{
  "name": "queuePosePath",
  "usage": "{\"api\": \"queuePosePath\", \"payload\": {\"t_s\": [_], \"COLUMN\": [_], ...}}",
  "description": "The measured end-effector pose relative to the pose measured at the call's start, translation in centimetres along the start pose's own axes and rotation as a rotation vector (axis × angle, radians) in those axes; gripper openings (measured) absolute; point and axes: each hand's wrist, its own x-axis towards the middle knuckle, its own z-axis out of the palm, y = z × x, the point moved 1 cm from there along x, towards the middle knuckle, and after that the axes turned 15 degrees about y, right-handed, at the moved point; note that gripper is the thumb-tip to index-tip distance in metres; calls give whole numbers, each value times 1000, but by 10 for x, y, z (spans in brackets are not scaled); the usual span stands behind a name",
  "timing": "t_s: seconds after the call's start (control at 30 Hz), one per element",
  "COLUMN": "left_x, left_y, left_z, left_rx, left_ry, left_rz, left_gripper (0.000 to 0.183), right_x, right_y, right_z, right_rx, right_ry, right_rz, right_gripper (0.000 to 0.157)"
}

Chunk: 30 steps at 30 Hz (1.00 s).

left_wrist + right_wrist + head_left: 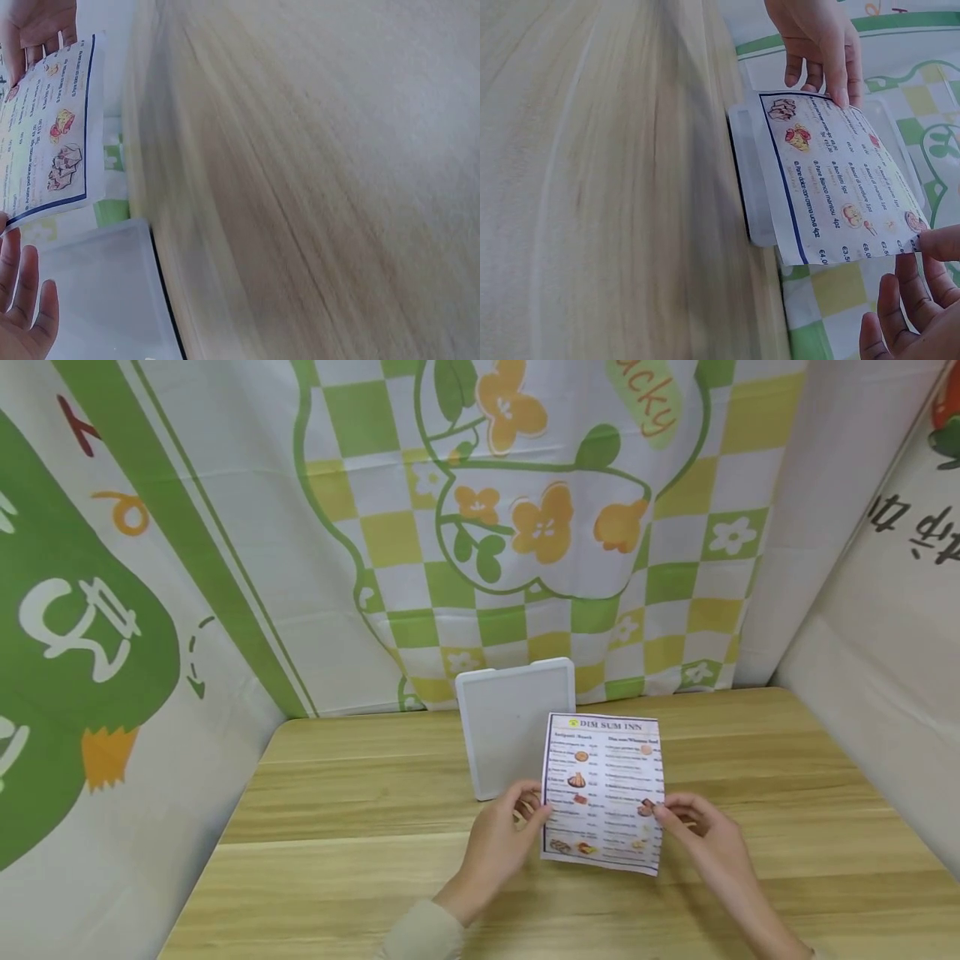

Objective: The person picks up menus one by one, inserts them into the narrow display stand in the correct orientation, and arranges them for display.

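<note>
A printed paper menu (603, 793) headed "DIM SUM INN" is held up above the table, slightly bowed. My left hand (504, 835) pinches its left edge between thumb and fingers. At the opposite edge, my right hand (708, 843) pinches the sheet the same way. Behind the menu a white framed panel (506, 727) stands leaning back on the table, its lower right part covered by the paper. In the right wrist view the menu (825, 180) shows its lower end, with the left hand (825, 52) at the far edge and the right hand (915, 307) at the near one.
The wood-grain table (337, 827) reaches back to a hanging cloth (525, 527) with green and yellow checks and flowers. Printed cloths also hang at the left (90, 635) and right (885, 610) sides.
</note>
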Motion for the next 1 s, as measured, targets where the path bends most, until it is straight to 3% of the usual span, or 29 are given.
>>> {"api": "queuePosePath", "payload": {"t_s": [0.5, 1.0], "left_x": [8, 18], "left_y": [0, 2], "left_z": [-35, -61], "left_rx": [-41, -50], "left_ry": [112, 165], "left_rz": [-30, -35], "left_gripper": [22, 22], "right_x": [4, 13], "right_y": [-31, -56], "right_z": [24, 43], "right_rx": [97, 198], "right_ry": [-41, -53], "right_rz": [-58, -82], "right_gripper": [24, 23]}}
